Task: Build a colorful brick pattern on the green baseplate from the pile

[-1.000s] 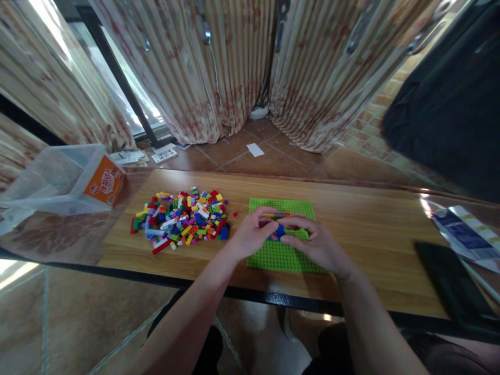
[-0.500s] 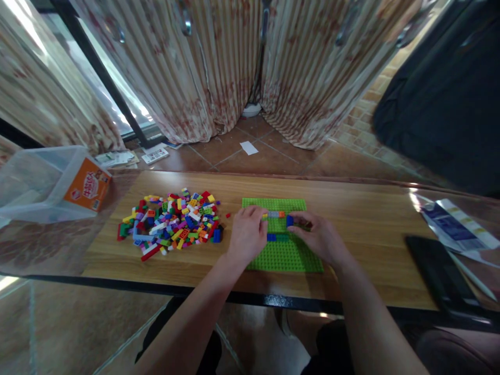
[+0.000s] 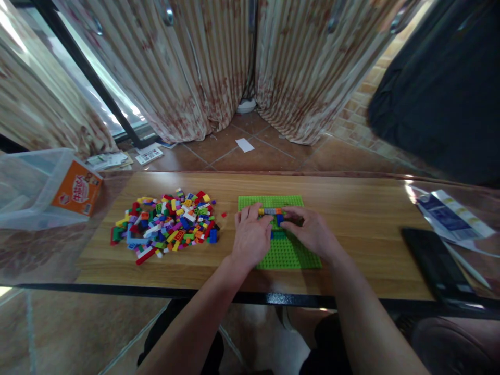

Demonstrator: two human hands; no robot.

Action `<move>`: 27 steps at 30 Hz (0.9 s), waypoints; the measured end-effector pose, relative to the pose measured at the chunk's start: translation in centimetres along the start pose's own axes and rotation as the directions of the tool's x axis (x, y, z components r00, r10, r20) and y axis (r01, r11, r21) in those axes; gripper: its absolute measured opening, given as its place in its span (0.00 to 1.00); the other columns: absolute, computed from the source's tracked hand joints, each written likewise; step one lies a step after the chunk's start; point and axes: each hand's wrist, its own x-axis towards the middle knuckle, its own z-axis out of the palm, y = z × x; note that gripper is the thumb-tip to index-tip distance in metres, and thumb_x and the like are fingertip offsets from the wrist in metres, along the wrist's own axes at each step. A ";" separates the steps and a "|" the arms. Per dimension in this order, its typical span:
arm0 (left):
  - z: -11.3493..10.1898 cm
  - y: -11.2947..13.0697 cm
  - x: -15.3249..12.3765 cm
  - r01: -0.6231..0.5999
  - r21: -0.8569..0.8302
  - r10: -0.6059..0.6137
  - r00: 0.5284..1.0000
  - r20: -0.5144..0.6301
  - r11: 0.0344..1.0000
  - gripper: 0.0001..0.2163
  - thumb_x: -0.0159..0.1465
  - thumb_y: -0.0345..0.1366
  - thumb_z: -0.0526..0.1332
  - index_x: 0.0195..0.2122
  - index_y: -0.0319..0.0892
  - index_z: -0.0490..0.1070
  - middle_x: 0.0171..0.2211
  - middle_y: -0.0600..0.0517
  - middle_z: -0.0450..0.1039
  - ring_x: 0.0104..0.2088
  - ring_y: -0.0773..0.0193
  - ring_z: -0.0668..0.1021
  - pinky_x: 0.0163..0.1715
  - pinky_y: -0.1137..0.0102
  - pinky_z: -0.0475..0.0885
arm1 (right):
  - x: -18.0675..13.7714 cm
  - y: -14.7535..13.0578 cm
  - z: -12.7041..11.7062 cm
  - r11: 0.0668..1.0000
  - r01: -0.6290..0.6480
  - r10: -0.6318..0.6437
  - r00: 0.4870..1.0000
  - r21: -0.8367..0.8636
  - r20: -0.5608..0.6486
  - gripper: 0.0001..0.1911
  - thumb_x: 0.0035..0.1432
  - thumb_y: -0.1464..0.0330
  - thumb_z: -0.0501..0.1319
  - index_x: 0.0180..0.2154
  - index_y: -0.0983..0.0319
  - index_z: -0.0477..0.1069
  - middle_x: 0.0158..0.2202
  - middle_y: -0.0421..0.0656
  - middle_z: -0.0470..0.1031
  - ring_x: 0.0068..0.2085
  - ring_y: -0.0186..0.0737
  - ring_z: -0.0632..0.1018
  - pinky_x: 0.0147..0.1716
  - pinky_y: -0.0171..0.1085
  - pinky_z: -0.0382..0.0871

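Fingers of my right hand [image 3: 312, 233] are pinching a blue brick [image 3: 280, 220], which is now sitting closer to the orange end of the brick row [image 3: 269, 211] than a moment ago — just on its near side, over the green baseplate [image 3: 289, 256]; the gap is narrowing. My left hand [image 3: 252, 237] is covering the row's left end — gripping or only resting, I cannot tell.

The bench [image 3: 363, 255] is long, with a wood-grain top and a dark front edge. A heap of mixed bricks [image 3: 167, 224] covers its left part, a small red brick [image 3: 224, 214] lies between heap and green baseplate [image 3: 292, 255] near the middle, and a clear bin [image 3: 31, 192] stands at the left end. Toward the right end, a flat black object [image 3: 433, 260] reaches the front edge, with a blue-and-white packet [image 3: 449, 219] behind it.
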 end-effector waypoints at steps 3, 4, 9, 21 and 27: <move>0.0 0.1 -0.1 -0.003 0.000 0.003 1.000 0.008 1.000 0.13 0.67 0.35 0.57 0.49 0.46 0.77 0.60 0.44 0.63 0.57 0.49 0.65 0.54 0.53 0.63 | 0.0 -0.1 0.1 0.999 -0.016 0.016 1.000 0.036 -0.014 0.15 0.55 0.68 0.64 0.46 0.59 0.77 0.39 0.43 0.82 0.40 0.41 0.80 0.46 0.43 0.73; 0.0 0.1 -0.1 -0.004 0.000 0.004 1.000 0.011 1.000 0.13 0.67 0.35 0.57 0.49 0.46 0.77 0.60 0.44 0.63 0.58 0.48 0.65 0.54 0.53 0.63 | 0.1 -0.2 0.2 0.999 -0.015 0.015 1.000 0.043 -0.017 0.14 0.56 0.68 0.63 0.46 0.59 0.77 0.39 0.43 0.82 0.40 0.41 0.81 0.47 0.43 0.73; 0.0 0.2 -0.1 -0.014 -0.004 0.014 1.000 0.010 1.000 0.13 0.68 0.36 0.56 0.50 0.47 0.76 0.61 0.43 0.63 0.58 0.48 0.64 0.54 0.52 0.62 | 0.3 -0.7 0.6 0.999 -0.020 0.022 0.998 0.037 -0.050 0.12 0.56 0.70 0.62 0.43 0.60 0.78 0.38 0.44 0.82 0.39 0.41 0.81 0.45 0.41 0.74; 0.0 0.5 -0.2 -0.014 0.004 0.014 1.000 0.015 1.000 0.15 0.68 0.36 0.56 0.53 0.46 0.74 0.61 0.43 0.63 0.58 0.48 0.64 0.55 0.51 0.62 | 0.5 -0.8 0.7 0.996 -0.061 0.066 0.995 0.070 -0.078 0.12 0.56 0.71 0.62 0.42 0.61 0.78 0.39 0.46 0.83 0.41 0.42 0.82 0.46 0.42 0.74; 0.0 1.1 -0.6 -0.050 0.025 0.050 0.999 0.007 0.998 0.16 0.67 0.37 0.57 0.55 0.47 0.72 0.61 0.43 0.64 0.59 0.48 0.64 0.58 0.48 0.60 | 0.8 -0.4 1.0 0.994 -0.075 0.085 0.990 0.083 -0.115 0.11 0.56 0.72 0.61 0.41 0.62 0.78 0.37 0.45 0.83 0.40 0.42 0.82 0.45 0.41 0.75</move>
